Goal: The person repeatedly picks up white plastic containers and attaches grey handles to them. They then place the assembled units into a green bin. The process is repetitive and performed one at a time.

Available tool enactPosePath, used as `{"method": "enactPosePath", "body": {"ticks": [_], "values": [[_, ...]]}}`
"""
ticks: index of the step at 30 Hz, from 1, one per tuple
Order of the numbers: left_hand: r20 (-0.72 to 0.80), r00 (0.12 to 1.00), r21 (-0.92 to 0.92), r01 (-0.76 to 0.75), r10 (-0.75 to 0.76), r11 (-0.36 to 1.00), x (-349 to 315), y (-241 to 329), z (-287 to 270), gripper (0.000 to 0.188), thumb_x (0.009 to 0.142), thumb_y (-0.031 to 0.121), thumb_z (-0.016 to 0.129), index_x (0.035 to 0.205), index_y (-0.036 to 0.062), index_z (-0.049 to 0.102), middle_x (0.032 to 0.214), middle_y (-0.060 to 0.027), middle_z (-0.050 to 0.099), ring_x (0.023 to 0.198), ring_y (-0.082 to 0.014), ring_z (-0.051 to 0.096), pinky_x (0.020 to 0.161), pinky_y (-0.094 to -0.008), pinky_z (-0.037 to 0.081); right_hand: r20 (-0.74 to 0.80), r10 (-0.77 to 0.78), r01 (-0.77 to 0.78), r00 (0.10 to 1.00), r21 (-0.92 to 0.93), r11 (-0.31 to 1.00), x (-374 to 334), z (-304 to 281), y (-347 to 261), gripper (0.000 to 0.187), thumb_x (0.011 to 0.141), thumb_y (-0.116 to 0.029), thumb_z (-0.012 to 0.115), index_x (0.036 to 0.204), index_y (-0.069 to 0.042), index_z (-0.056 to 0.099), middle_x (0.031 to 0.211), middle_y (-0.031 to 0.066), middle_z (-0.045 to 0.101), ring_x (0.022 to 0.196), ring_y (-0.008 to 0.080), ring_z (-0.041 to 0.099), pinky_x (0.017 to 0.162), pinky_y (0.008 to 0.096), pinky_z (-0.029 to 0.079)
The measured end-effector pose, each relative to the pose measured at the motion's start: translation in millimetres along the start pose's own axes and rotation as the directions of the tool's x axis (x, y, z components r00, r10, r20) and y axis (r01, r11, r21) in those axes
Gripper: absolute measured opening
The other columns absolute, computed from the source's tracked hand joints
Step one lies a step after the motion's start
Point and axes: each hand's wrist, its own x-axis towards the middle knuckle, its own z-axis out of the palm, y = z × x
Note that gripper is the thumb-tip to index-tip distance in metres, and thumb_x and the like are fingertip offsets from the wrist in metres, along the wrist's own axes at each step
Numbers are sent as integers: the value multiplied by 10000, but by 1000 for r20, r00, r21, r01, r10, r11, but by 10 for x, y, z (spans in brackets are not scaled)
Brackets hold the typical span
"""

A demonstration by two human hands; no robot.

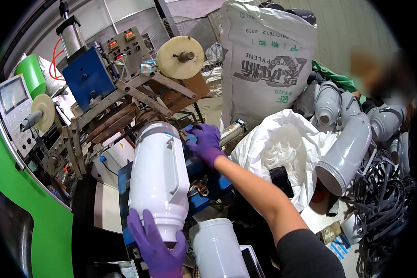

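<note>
At the lower edge, nearest the camera: left hand (157, 248) in a purple glove, fingers (141, 227) curled shut around the neck end of a tall white plastic jug (158, 178), held upright over the blue machine bed (125, 180). Just beside it, to the right, a second white jar (217, 248), upright and untouched. Farther up: right hand (205, 141), also gloved, reaching past the jug's top to the machine, fingers bent down onto a metal part there; whether gripping or merely pressing, cannot tell. Beyond that, linkage arms (125, 95), a cream-coloured reel (180, 57) and a blue block (88, 76) with a cylinder above. Off to the right, an open white sack of rings (282, 148), grey jugs (347, 148) piled up, a large printed sack (264, 60) behind.

Likely risk: single-handed hold low on a tall jug, so easily tipped against the linkage; right hand close among moving metal parts, so a possible pinch.
</note>
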Motion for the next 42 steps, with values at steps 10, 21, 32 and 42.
{"method": "enactPosePath", "body": {"ticks": [10,21,32,42], "values": [[53,993,562,-115,104,819,1375,150,1155,864,788,296,781,1534,140,374,1616,-138,291,1425,-529,299,1077,-579,418,446,40,-302,894,534,790,-2645,-2157,-1087,291,873,-175,755,1149,-84,747,1056,120,731,929,300,705,847,385,562],[424,904,710,-372,60,598,1811,-95,1357,599,1018,191,470,1593,198,305,1699,-40,199,1490,-557,216,1048,-765,340,508,-98,-120,856,379,917,-3347,-2472,-1195,421,879,-218,739,1285,-123,681,1324,130,641,1216,347,607,1031,469,487],[199,611,42,-787,766,616,922,364,712,659,734,232,718,1369,125,579,1431,-183,520,1367,-420,449,1126,-663,259,277,77,-34,958,-154,987,-3067,-3746,-730,276,851,-213,736,1092,-81,726,971,103,726,803,294,690,722,416,534],[431,-230,-711,-683,873,171,-1827,315,-175,513,1003,279,411,1504,191,475,1530,-88,484,1466,-305,393,1245,-569,192,178,509,-224,842,-743,631,-3409,-4149,176,304,976,-376,576,1167,-165,681,957,118,677,819,339,688,716,481,537]]}}
